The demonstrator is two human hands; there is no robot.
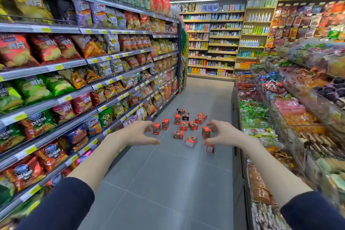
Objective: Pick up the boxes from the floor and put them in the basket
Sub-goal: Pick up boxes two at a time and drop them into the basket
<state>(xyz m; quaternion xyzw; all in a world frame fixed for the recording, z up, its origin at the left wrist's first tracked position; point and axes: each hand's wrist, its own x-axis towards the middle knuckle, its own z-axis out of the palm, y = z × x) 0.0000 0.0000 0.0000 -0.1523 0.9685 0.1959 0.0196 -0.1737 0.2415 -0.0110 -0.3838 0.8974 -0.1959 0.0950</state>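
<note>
We look down a shop aisle with a grey tiled floor point(168, 183). Crisp shelves point(74, 61) run along the left, sweet bins point(280, 108) along the right, and bottle shelves point(214, 43) close the far end.

Our left hand point(138, 133) and right hand point(222, 133) reach forward in the air, fingers loosely curled and thumbs spread. Neither holds or touches anything.

The boxes point(183, 126) lie scattered mid-aisle on the floor, beyond our hands. They are small, red and nearly cubic. Some stand upright, others lie tipped over, and they face different ways with no shared axis.
</note>
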